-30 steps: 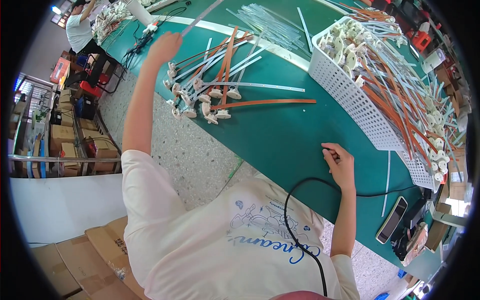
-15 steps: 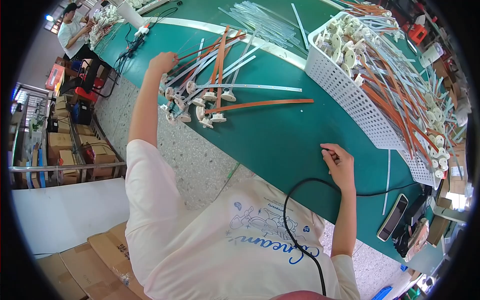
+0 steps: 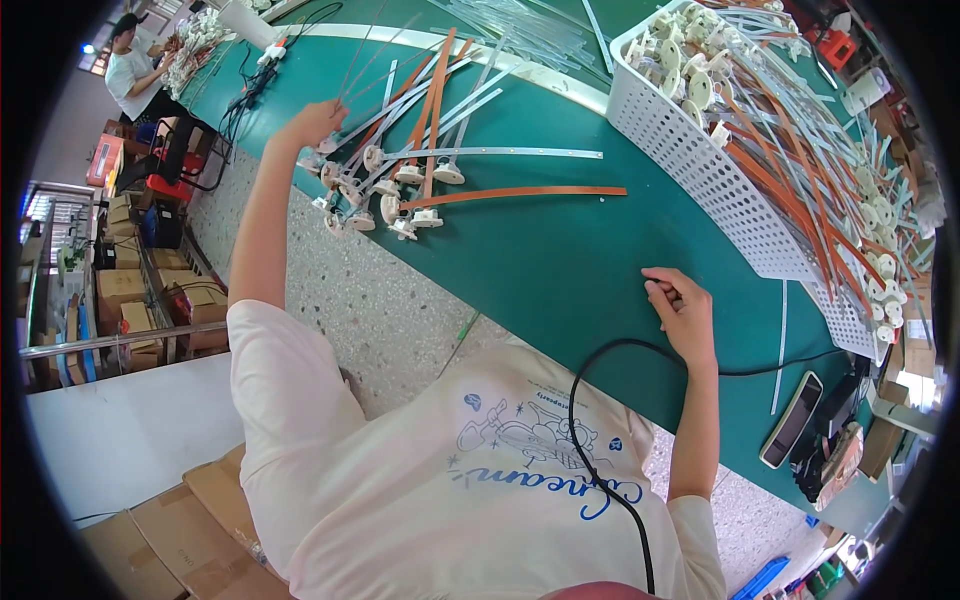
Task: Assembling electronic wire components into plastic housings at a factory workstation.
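Note:
My left hand is closed over the far-left part of a loose pile. Several thin, blurred strips rise from its fingers; what sits at their lower ends is partly hidden. Beside and below it lie long flat strips with white round end pieces, some silvery with small dots, others an orange strip. The white ends cluster along the near table edge, and the strips fan away to the right. My right hand rests over the green table, its fingers curled; whether they hold anything small I cannot make out.
A white perforated basket heaped with similar strips stands at the right. Clear strips lie across the far side. A black cable crosses by my right forearm. A phone lies near the right edge. Another person works far left.
My left hand has shifted slightly left, and the strips in it have swung from pointing right to pointing up and away. My right hand keeps its curled pose. The whole view has shifted a little.

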`<state>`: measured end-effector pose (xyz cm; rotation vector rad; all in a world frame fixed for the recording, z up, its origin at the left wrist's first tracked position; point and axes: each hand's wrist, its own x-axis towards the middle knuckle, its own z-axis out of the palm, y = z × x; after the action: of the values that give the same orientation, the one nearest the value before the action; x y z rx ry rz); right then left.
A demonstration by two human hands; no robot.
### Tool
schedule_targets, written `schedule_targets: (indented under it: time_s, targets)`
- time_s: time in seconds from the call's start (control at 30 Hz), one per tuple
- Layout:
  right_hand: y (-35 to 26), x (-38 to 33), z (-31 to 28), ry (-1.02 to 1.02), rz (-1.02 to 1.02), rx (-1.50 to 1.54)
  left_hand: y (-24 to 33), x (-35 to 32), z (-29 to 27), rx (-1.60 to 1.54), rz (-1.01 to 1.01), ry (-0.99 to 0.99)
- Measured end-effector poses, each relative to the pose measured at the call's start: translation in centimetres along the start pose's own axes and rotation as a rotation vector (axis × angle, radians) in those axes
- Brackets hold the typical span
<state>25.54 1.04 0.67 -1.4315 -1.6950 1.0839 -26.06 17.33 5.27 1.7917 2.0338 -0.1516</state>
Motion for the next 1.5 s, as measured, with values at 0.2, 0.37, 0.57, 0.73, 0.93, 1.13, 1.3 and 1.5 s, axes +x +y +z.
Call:
schedule_targets:
  time_s: [0.2,0.37,0.57,0.73,0.93,1.13,1.3,1.5]
  targets:
    - [-0.1,-0.1,0.0,0.001,-0.003,-0.007,-0.7,1.2,1.4,0.323,0.173,0.058]
    - [-0.1,-0.2,-0.1,-0.016,0.000,0.005,-1.0,0.6,-0.2,0.201,0.122,0.195]
    - [-1.0,-0.2,0.0,0.008,0.076,0.011,-1.4,-0.5,-0.6,0.168,0.146,0.071]
    - [-1.2,-0.1,0.0,-0.001,0.073,-0.005,0.0,-0.1,0.7,0.230,-0.033,-0.065]
    - [-0.3,-0.1,0.1,0.008,-0.010,-0.005,-2.0,1.6,-3.6,0.347,0.011,0.113]
    - [-0.9,-0.2,-0.3,0.006,-0.008,-0.028,-3.7,1.2,-16.8,0.603,0.055,0.623]
    - [-0.7,-0.2,-0.5,0.000,-0.051,-0.022,5.5,2.5,-18.9,0.436,0.413,0.857]
    - [0.0,-0.2,-0.7,0.002,-0.086,-0.037,32.5,0.2,-12.1,0.369,0.775,0.689]
